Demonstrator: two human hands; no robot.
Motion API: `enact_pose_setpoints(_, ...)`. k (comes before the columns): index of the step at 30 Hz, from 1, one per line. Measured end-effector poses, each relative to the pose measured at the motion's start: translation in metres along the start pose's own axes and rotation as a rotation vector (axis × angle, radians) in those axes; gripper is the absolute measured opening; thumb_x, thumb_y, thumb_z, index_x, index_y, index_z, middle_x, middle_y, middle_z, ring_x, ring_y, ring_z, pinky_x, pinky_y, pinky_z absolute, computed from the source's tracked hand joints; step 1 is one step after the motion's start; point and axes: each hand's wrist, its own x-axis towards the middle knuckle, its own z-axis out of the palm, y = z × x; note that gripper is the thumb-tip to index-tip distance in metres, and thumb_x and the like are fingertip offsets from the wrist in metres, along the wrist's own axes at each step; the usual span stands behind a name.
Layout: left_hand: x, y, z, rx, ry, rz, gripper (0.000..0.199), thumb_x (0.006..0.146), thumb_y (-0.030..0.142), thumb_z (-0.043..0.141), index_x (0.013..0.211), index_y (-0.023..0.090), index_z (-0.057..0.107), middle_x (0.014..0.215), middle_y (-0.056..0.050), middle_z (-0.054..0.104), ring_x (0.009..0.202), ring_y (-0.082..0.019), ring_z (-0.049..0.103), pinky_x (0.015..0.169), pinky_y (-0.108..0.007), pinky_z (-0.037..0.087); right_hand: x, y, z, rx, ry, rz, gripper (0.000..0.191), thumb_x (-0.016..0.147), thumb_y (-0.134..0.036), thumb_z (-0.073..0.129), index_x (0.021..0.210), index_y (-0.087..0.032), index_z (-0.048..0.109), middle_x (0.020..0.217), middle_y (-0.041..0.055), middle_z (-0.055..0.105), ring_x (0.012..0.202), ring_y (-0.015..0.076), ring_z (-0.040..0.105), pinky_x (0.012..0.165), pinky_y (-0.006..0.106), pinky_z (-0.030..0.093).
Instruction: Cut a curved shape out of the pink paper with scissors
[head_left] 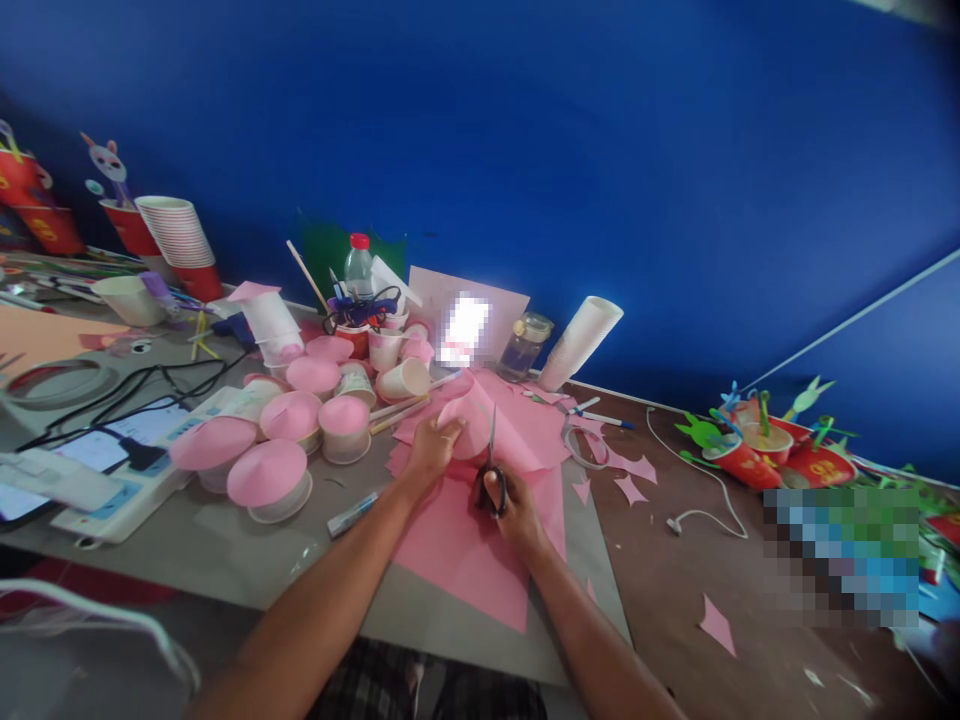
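In the head view, my left hand point(437, 448) pinches the left edge of a piece of pink paper point(469, 412), raised above more pink sheets. My right hand point(517, 510) has its fingers in the dark handles of a pair of scissors point(492, 452). The blades point up and away from me, next to the raised paper. Whether they touch it I cannot tell. Beneath both hands a large pink sheet point(480, 565) lies on the grey mat point(592, 560). To the left stand several paper cups topped with shallow pink cones point(268, 473).
A power strip point(142, 495) with black cables lies at the left. Behind are a bottle point(359, 268), a glass jar point(525, 345) and stacked white cups point(585, 340). Pink scraps point(718, 625), a tape roll point(587, 446) and red cups point(750, 455) are at the right.
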Motion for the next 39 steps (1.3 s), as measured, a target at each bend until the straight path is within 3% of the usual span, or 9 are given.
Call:
enact_pose_setpoints(5,0.000,-0.001,0.001,-0.050,-0.036,-0.008,0.019,0.074,0.034,0.059,0.069,0.016,0.056,0.062,0.002,0.053,0.056,-0.011,0.044,0.053,-0.023,0.037,-0.001,-0.001,0.000,0.006,-0.015,-0.014,0.046,0.083,-0.062,0.047,0.070,-0.018,0.054,0.053,-0.0005,0.053,0.050,0.0119,0.047,0.047,0.023,0.040)
enact_pose_setpoints(16,0.002,-0.004,0.000,-0.026,0.001,-0.049,0.021,0.072,0.036,0.062,0.074,0.015,0.062,0.069,-0.002,0.062,0.064,-0.015,0.053,0.059,-0.025,0.043,0.000,0.000,0.000,-0.009,-0.021,-0.009,0.050,0.083,-0.064,0.046,0.065,-0.019,0.052,0.053,0.0007,0.053,0.049,0.0118,0.047,0.047,0.024,0.039)
enact_pose_setpoints(23,0.005,-0.012,-0.002,0.023,-0.018,0.007,0.023,0.074,0.038,0.060,0.073,0.015,0.062,0.069,-0.001,0.062,0.063,-0.015,0.054,0.060,-0.026,0.042,-0.001,-0.004,0.000,-0.042,-0.012,0.020,0.048,0.080,-0.067,0.047,0.069,-0.020,0.052,0.052,-0.0020,0.050,0.047,0.0117,0.046,0.044,0.024,0.038)
enact_pose_setpoints(39,0.005,-0.005,-0.006,0.068,-0.045,0.078,0.026,0.077,0.036,0.057,0.086,0.013,0.066,0.077,-0.005,0.067,0.069,-0.017,0.058,0.066,-0.029,0.045,-0.001,-0.001,0.000,-0.028,-0.014,0.035,0.048,0.080,-0.066,0.048,0.069,-0.020,0.050,0.052,-0.0024,0.049,0.047,0.0113,0.046,0.042,0.023,0.038)
